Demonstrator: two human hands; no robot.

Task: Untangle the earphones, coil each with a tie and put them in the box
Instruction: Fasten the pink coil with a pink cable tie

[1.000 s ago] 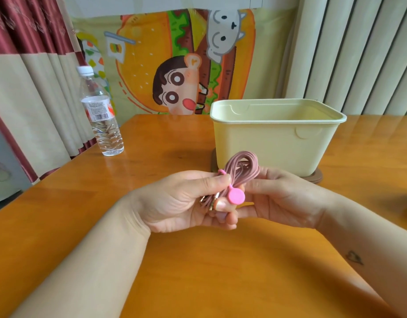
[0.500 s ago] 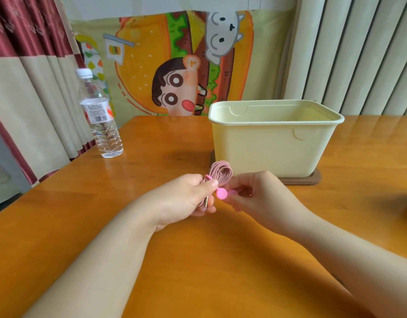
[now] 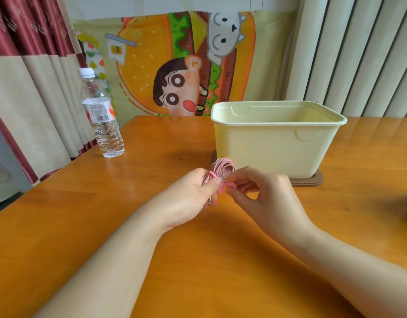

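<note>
My left hand [image 3: 193, 191] pinches the coiled pink earphones [image 3: 223, 165] over the middle of the tabletop [image 3: 152, 226], just in front of the box [image 3: 266, 152]. My right hand [image 3: 266, 193] has its fingers grasping the pink tie [image 3: 230, 185]. If the left fingers slacken before the tie is fastened, I judge the loops would spring apart and tangle.

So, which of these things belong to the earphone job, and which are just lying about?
In the job: pink coiled earphones, pink tie, cream box, left hand, right hand.
Lying about: water bottle, brown mat under the box, cartoon banner.
</note>
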